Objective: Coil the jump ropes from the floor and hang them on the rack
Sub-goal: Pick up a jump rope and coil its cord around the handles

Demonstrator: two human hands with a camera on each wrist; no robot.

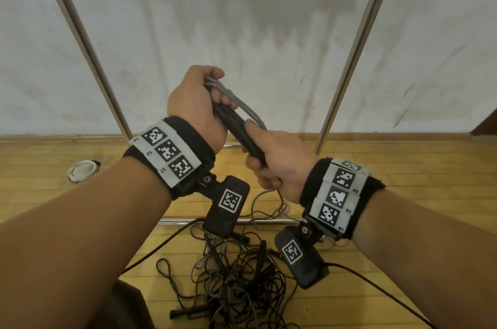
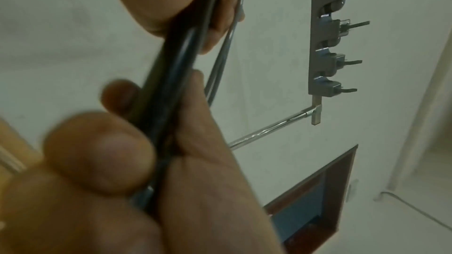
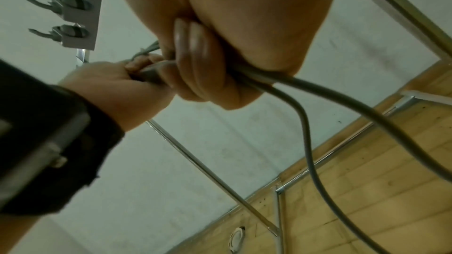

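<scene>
I hold one jump rope in both hands in front of the rack. Its two black handles (image 1: pixel 236 127) (image 2: pixel 171 84) lie side by side. My left hand (image 1: pixel 199 95) (image 2: pixel 186 1) (image 3: pixel 115 84) grips their upper end together with loops of grey cord (image 1: pixel 242 105) (image 2: pixel 220 69). My right hand (image 1: pixel 274 164) (image 2: pixel 146 161) (image 3: pixel 220 45) grips the lower end, and cord (image 3: pixel 305 123) trails from it toward the floor. A tangled pile of ropes (image 1: pixel 236 283) lies on the floor below my wrists. The rack's hook strip (image 2: pixel 327 61) (image 3: pixel 73 16) stands above, its visible hooks bare.
Two slanted metal rack poles (image 1: pixel 88 46) (image 1: pixel 357 46) rise against the white wall. A base bar (image 1: pixel 269 220) lies on the wooden floor. A white round floor fitting (image 1: pixel 82 170) sits at the left. A black cable (image 1: pixel 376 283) crosses the floor at the right.
</scene>
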